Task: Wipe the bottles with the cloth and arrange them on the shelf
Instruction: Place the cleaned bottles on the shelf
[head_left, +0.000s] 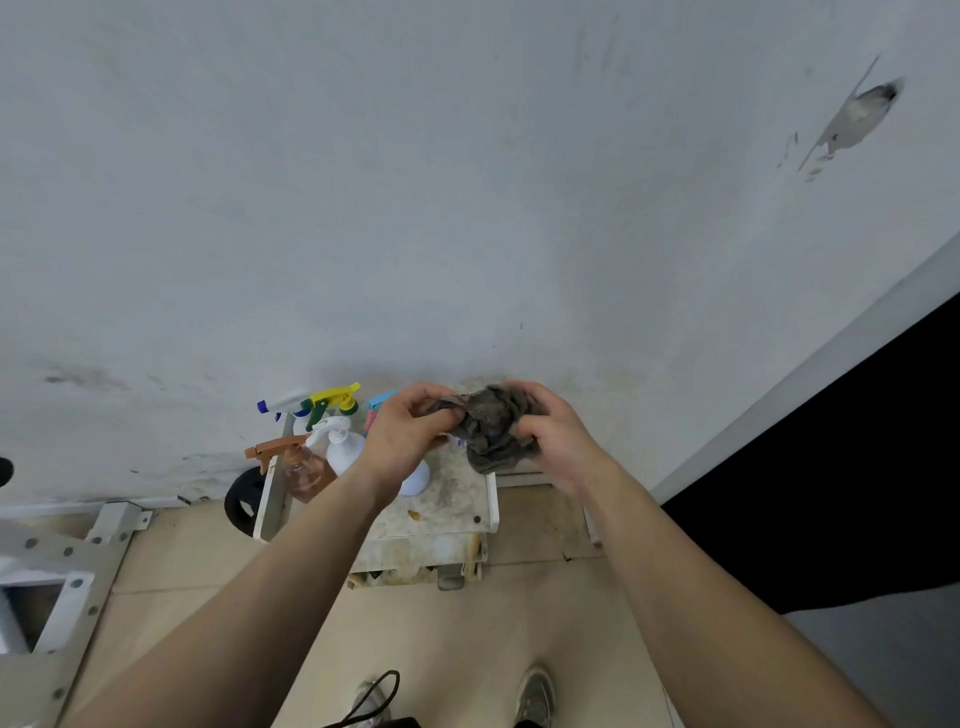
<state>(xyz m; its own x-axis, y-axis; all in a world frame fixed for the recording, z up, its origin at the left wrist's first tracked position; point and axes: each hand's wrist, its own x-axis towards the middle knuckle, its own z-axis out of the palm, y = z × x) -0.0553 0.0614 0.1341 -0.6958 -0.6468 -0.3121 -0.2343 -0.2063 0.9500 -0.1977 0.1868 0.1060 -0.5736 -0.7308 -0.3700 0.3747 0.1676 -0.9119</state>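
I see the white shelf (452, 499) standing against the wall, and the bottles (337, 447) are crowded at the left end of its stained top. Some are hidden behind my left arm. Over the right end I hold the grey cloth (491, 426) bunched up. My left grip (402, 436) pinches an edge and my right grip (553, 436) curls round the wad. I judge this to be readying the cloth, with no bottle in hand. Next, one grip must let go and lift a bottle without toppling its neighbours.

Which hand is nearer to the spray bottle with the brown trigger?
Left. The left hand is just right of the bottle; the right hand lies farther right, beyond the cloth.
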